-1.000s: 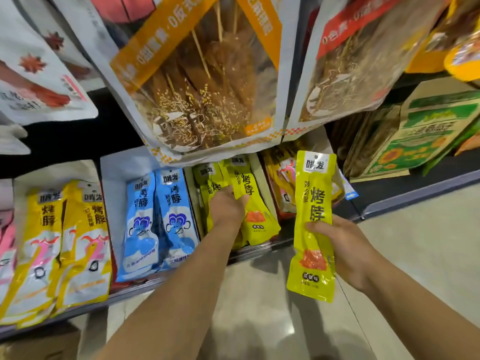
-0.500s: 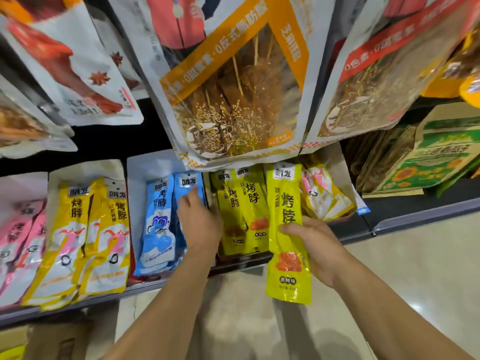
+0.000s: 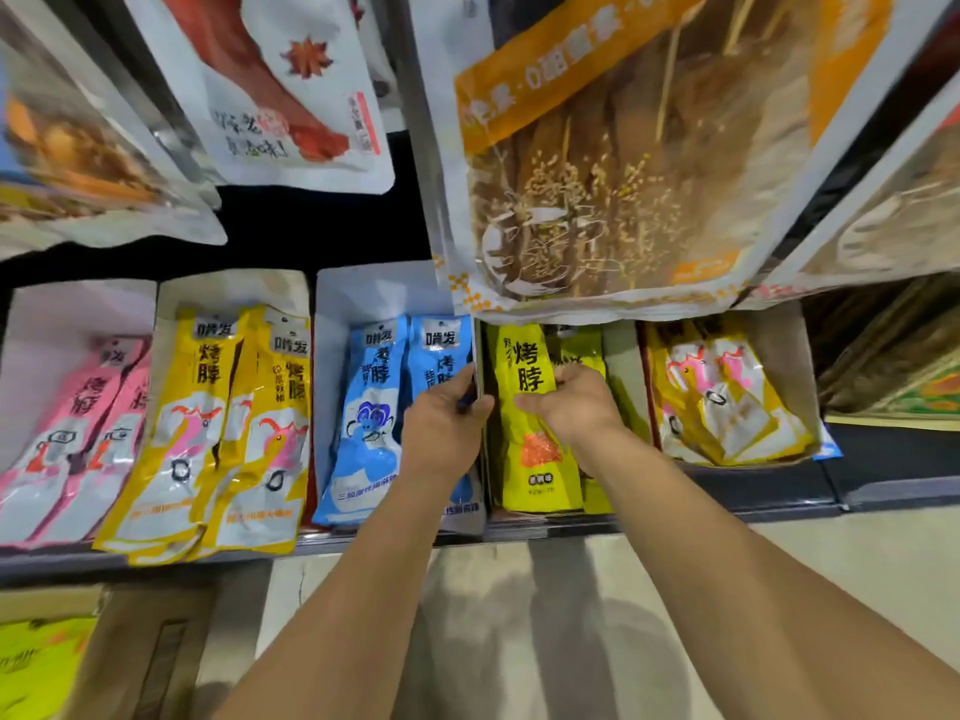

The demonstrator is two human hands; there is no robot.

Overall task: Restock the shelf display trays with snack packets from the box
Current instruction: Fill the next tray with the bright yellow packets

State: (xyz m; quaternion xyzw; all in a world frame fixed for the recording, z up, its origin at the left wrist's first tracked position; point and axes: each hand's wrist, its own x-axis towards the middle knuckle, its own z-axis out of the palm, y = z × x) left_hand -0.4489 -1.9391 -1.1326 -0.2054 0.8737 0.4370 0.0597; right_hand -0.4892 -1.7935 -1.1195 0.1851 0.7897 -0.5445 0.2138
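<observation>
Centrally, the right hand [image 3: 579,407] pinches a lime packet [image 3: 537,459] in its tray [image 3: 621,361]. The left hand [image 3: 444,428] grips that tray's edge.

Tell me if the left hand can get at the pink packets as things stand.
Probably yes: only flat-lying blue packets and yellow packets separate the left hand from the pink packets, though it must first release the tray wall it pinches.

Lime-yellow snack packet [image 3: 535,459] lying lengthwise in display tray [image 3: 623,376], label up, cardboard box [image 3: 150,657] below at left
</observation>
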